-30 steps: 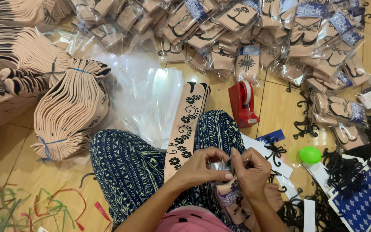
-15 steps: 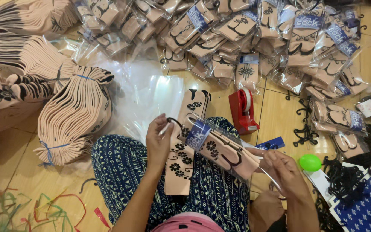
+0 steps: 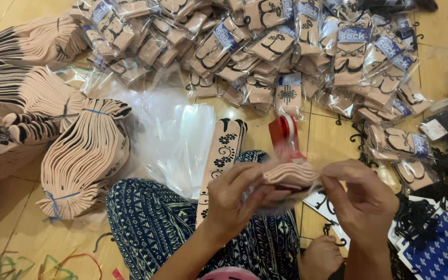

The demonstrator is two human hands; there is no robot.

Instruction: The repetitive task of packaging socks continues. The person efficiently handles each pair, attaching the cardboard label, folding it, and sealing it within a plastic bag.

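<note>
My left hand [image 3: 234, 199] and my right hand [image 3: 361, 199] hold a beige sock pair in a clear plastic bag [image 3: 289, 179] between them, edge-on to the camera, above my patterned trouser leg [image 3: 151, 223]. Both hands pinch its ends. A long beige sock with black floral print [image 3: 223, 155] lies along my thigh just left of the hands. A red tape dispenser [image 3: 285, 136] stands right behind the held pack.
A big heap of bagged socks [image 3: 265, 46] fills the floor at the back. Bundles of unbagged beige socks [image 3: 86, 155] lie at the left. Empty clear bags [image 3: 177, 135] are spread in the middle. Black plastic hooks [image 3: 416, 220] and blue cards [image 3: 436, 259] lie at right.
The bagged sock was held out flat with hands apart; now both hands have come together on it and turned it edge-on, hiding the green object at the right.
</note>
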